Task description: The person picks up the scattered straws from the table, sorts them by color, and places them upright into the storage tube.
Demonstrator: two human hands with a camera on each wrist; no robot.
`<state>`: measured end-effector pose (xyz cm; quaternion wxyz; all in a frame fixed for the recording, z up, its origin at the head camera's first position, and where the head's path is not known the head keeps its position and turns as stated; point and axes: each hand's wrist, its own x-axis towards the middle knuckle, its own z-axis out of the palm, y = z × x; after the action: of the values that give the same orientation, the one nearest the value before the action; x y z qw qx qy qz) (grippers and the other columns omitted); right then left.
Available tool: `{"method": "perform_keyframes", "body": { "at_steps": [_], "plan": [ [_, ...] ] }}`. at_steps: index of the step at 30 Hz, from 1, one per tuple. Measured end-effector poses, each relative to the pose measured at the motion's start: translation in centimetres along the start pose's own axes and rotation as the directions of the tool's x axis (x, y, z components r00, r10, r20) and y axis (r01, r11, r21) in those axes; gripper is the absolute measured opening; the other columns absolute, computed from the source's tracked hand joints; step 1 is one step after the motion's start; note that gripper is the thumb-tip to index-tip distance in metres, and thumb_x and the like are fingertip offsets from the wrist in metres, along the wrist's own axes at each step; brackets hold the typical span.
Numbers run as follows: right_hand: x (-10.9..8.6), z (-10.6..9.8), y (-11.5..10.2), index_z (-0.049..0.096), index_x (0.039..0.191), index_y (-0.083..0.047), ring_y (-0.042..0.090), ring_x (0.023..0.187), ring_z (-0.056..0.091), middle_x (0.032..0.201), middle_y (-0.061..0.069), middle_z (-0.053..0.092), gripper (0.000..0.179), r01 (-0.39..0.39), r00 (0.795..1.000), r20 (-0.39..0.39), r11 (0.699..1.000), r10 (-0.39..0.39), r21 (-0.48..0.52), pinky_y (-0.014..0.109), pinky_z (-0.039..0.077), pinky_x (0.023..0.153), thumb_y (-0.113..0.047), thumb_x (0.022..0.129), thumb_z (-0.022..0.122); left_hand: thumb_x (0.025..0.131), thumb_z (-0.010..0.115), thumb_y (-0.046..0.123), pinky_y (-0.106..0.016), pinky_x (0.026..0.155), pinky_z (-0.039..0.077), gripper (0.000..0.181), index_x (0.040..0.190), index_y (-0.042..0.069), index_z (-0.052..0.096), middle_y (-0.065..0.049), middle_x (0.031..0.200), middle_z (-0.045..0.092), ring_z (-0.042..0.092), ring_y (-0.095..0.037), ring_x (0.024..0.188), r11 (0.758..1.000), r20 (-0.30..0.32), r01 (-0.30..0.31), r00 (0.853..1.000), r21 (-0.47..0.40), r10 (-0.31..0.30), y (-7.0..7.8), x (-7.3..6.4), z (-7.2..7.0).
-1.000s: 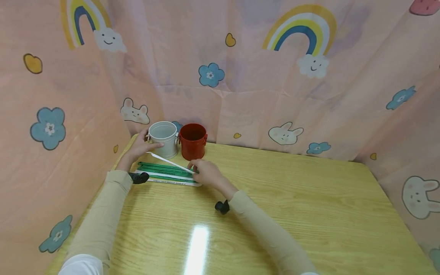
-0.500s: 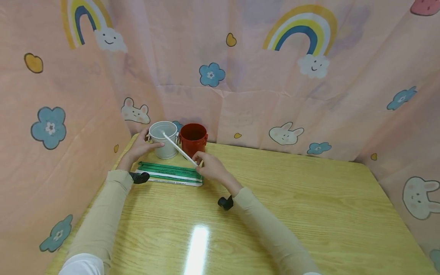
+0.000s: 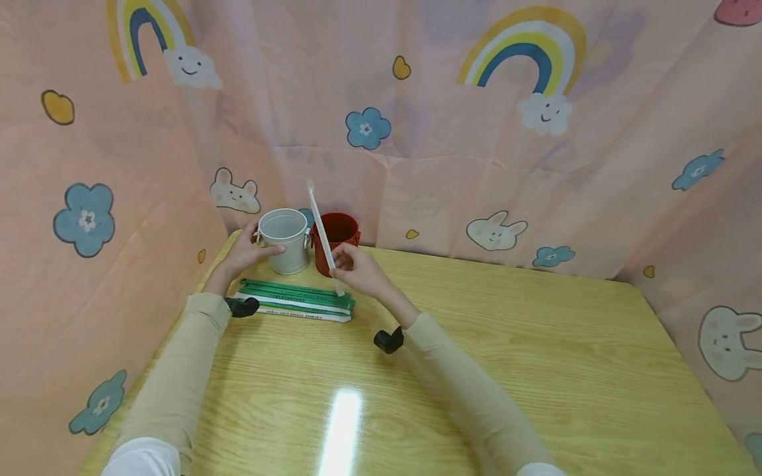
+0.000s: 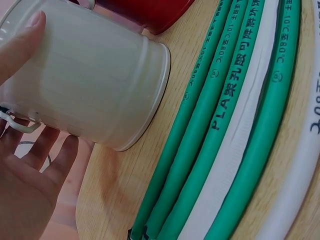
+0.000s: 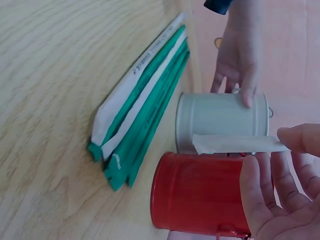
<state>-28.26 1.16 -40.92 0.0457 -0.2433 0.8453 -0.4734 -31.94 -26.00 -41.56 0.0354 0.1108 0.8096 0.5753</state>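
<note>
Head view: a white straw (image 3: 322, 231), apparently paper-wrapped, is raised above the bench (image 3: 506, 344). Its upper end points to 11 o'clock, its lower end to 5 o'clock. Right hand (image 3: 366, 272): pinching the straw between thumb and fingers, nearer the lower end.

Handling, as judged: very light and slender, stiff enough to stand out unsupported, but probably hollow and easily crushed or kinked. The wrapper may be slick and could slip or tear under a twisting pull. Recommended hold: a light pinch on the shaft, closer to mid-length if less sway at the far tip is wanted; wrapper ends to be avoided.

From the straw outward: the red pail (image 5: 200, 195) stands upright directly behind it, partly hidden in the head view. At 9 o'clock stands the white pail (image 3: 290, 256), also upright, just beside the red one. Left hand (image 3: 240, 254): gripping this pail, thumb across the wall, fingers on the far side. The pail looks rigid and smooth, with ears at its sides.

At 7 o'clock the row of straws (image 3: 286, 289), green and white, lies flat on the bench. Contact between the raised straw's lower end and this row cannot be determined. A printed curtain (image 3: 428, 192) hangs at 12 o'clock.
</note>
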Motion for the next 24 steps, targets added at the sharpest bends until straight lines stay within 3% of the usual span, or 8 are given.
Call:
{"method": "perform_keyframes", "body": {
  "at_steps": [9, 14, 17, 24],
  "plan": [
    [1.3, 0.0, -0.9, 0.051, 0.116, 0.003, 0.021, 0.082, 0.059, 0.097, 0.018, 0.059, 0.032, 0.05, 0.994, -0.106, 0.988, -0.035, 0.144, 0.022, 0.055, 0.072, 0.003, 0.087, 0.064, 0.087, 0.068, 0.007, -0.065, 0.115, 0.015, 0.085, 0.152, 0.001, 0.015, -0.024, 0.156, 0.02, 0.011, -0.044, 0.146, 1.0, 0.005, 0.007, 1.0, 0.008, -0.007, 0.0, 0.0, 0.0],
    [1.9, -0.1, -1.6, 0.05, 0.119, 0.004, 0.03, 0.083, 0.06, 0.098, 0.021, 0.057, 0.029, 0.055, 0.99, -0.139, 0.971, -0.022, 0.233, 0.044, 0.059, 0.079, -0.002, 0.092, 0.06, 0.087, 0.068, 0.008, -0.064, 0.115, 0.016, 0.085, 0.153, 0.002, 0.014, -0.023, 0.156, 0.02, 0.011, -0.043, 0.146, 1.0, 0.006, 0.022, 1.0, 0.007, -0.022, 0.0, 0.0, 0.0],
    [2.2, -0.1, -2.0, 0.051, 0.119, 0.005, 0.033, 0.084, 0.061, 0.1, 0.021, 0.057, 0.026, 0.046, 0.99, -0.143, 0.963, -0.008, 0.266, 0.051, 0.057, 0.08, -0.006, 0.096, 0.056, 0.087, 0.068, 0.008, -0.064, 0.115, 0.015, 0.085, 0.153, 0.002, 0.014, -0.023, 0.157, 0.019, 0.01, -0.043, 0.146, 1.0, 0.005, 0.022, 1.0, 0.009, -0.022, 0.0, 0.0, -0.1],
    [3.4, -0.1, -2.6, 0.056, 0.112, 0.012, 0.039, 0.085, 0.061, 0.096, 0.025, 0.057, 0.024, 0.098, 0.973, -0.228, 0.948, -0.027, 0.303, 0.049, 0.057, 0.078, -0.006, 0.097, 0.055, 0.087, 0.067, 0.008, -0.065, 0.115, 0.015, 0.084, 0.152, 0.001, 0.015, -0.023, 0.156, 0.02, 0.012, -0.043, 0.146, 1.0, 0.004, 0.009, 1.0, 0.018, -0.009, -0.1, 0.0, 0.0]
  ]
}}
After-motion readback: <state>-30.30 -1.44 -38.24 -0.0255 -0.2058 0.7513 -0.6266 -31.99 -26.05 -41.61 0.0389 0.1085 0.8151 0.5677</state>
